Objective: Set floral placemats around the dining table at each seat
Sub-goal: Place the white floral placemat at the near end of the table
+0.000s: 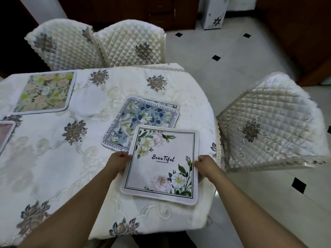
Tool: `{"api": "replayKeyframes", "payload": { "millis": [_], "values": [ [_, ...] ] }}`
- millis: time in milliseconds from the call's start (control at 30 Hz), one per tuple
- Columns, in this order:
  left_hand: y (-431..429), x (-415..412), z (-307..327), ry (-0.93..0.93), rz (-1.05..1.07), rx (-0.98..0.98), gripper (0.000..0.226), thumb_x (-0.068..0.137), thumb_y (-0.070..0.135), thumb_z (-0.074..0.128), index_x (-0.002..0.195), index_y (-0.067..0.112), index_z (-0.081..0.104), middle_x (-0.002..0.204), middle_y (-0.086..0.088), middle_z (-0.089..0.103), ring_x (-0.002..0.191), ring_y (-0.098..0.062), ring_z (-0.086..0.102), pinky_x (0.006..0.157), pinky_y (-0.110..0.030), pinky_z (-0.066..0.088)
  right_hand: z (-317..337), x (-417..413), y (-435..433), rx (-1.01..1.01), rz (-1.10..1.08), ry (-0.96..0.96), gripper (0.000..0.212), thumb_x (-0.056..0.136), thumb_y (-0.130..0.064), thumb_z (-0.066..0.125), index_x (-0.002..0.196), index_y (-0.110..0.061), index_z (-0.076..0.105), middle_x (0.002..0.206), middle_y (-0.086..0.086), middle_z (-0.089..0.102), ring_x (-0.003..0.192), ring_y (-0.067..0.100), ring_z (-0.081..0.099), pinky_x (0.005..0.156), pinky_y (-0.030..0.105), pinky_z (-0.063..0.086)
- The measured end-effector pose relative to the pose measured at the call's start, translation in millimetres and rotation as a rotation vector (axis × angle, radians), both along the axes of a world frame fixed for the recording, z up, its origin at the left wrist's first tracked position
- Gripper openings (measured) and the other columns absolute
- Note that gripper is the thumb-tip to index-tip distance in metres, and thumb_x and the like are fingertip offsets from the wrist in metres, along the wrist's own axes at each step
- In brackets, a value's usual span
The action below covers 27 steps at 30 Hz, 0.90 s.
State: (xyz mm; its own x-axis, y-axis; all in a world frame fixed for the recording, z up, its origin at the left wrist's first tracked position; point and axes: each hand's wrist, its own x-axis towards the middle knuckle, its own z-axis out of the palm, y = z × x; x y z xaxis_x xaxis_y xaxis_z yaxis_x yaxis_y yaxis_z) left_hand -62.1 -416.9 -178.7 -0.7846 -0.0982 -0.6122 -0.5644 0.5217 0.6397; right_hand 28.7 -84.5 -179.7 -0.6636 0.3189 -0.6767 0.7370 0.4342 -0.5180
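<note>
The white "Beautiful" placemat (161, 163) is the one in play, sitting at the near right corner of the dining table (53, 167), with its far edge overlapping the blue floral placemat (141, 120). The left hand (119, 162) has the left edge and the right hand (204, 165) has the right edge, and the fingers of both are curled and clamped on the mat. Whether it lies flat on the cream tablecloth or hovers just above it, the view does not settle. Further out, a yellow-green floral placemat (44, 92) lies squarely in front of the far left chair (62, 49), and that seat looks done. A pink placemat (5, 135), cut off at the left edge of the view, also looks laid. The blue one sits askew, toward the right-hand chair (268, 126) and not squared to any seat, so it probably needs placing, as does the white one in hand. On this reading the job is about half done, though any seats out of view cannot be judged. The count is four placemats for certain. A sliver of bordered edge (172, 105) pokes out from under the blue one and may be a fifth, but it is too little to call. There are three quilted chairs: two side by side at the far side, the second (132, 43) with no mat squared before it, and one at the right end.
</note>
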Motion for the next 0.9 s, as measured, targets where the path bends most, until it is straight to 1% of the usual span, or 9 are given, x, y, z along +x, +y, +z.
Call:
{"api": "replayKeyframes", "payload": {
  "millis": [100,233,300,367,433,533,700,833,900],
  "values": [
    [1,6,10,0.025,-0.039,-0.065,0.029,0.088,0.017,0.066,0.064,0.014,0.049,0.059,-0.005,0.049,0.057,-0.019,0.044,0.059,-0.029,0.038,8,-5,6,0.022,0.025,0.017,0.035,0.091,-0.024,0.059,0.061,-0.016,0.044,0.059,0.002,0.047,0.057,0.017,0.044,0.054,0.026,0.031],
    [-4,18,33,0.117,-0.035,-0.131,0.036,0.088,0.019,0.064,0.060,0.020,0.041,0.057,0.001,0.042,0.054,-0.015,0.036,0.055,-0.029,0.028,26,-18,7,0.039,0.077,0.062,0.035,0.090,-0.027,0.060,0.061,-0.016,0.045,0.057,0.002,0.046,0.054,0.017,0.045,0.053,0.025,0.031],
    [-11,25,46,0.139,-0.016,-0.159,0.036,0.089,0.019,0.064,0.058,0.020,0.045,0.056,0.003,0.045,0.053,-0.014,0.040,0.054,-0.028,0.030,35,-26,4,0.048,0.118,0.098,0.039,0.089,-0.027,0.061,0.057,-0.018,0.041,0.054,0.000,0.042,0.052,0.016,0.041,0.052,0.025,0.029],
    [-21,33,62,0.154,0.017,-0.176,0.029,0.090,0.021,0.063,0.063,0.019,0.052,0.060,0.002,0.051,0.056,-0.014,0.045,0.056,-0.028,0.034,44,-32,-4,0.026,0.145,0.136,0.041,0.089,-0.027,0.061,0.055,-0.019,0.040,0.053,-0.001,0.041,0.052,0.015,0.041,0.053,0.025,0.029],
    [-34,39,78,0.181,0.037,-0.197,0.025,0.090,0.022,0.062,0.067,0.018,0.054,0.064,0.001,0.053,0.059,-0.015,0.047,0.058,-0.028,0.035,52,-39,-15,-0.004,0.170,0.167,0.040,0.089,-0.027,0.062,0.055,-0.018,0.042,0.054,-0.001,0.043,0.052,0.015,0.042,0.054,0.026,0.030],
    [-60,50,99,0.219,0.072,-0.241,0.025,0.092,0.023,0.061,0.069,0.018,0.054,0.067,0.000,0.054,0.062,-0.015,0.047,0.058,-0.028,0.035,65,-45,-40,-0.045,0.221,0.200,0.035,0.089,-0.027,0.061,0.059,-0.016,0.047,0.057,0.003,0.047,0.052,0.016,0.043,0.055,0.027,0.030],
    [-115,70,122,0.257,0.111,-0.289,0.024,0.092,0.024,0.060,0.071,0.016,0.054,0.067,-0.002,0.052,0.060,-0.017,0.046,0.055,-0.027,0.033,78,-45,-93,-0.083,0.289,0.257,0.040,0.089,-0.028,0.062,0.057,-0.018,0.040,0.056,0.001,0.046,0.051,0.016,0.043,0.052,0.027,0.029],
    [-168,90,133,0.285,0.123,-0.329,0.023,0.092,0.023,0.060,0.071,0.015,0.052,0.067,-0.002,0.050,0.063,-0.021,0.046,0.057,-0.029,0.032,86,-41,-145,-0.120,0.313,0.288,0.045,0.089,-0.024,0.063,0.056,-0.020,0.034,0.049,-0.002,0.037,0.042,0.011,0.037,0.044,0.021,0.026],
    [-199,100,134,0.286,0.120,-0.353,0.022,0.092,0.023,0.060,0.074,0.013,0.054,0.067,-0.003,0.050,0.064,-0.021,0.046,0.058,-0.030,0.032,87,-37,-177,-0.119,0.349,0.289,0.040,0.090,-0.025,0.063,0.058,-0.018,0.040,0.053,0.000,0.040,0.047,0.014,0.040,0.049,0.023,0.029]
  ]
}}
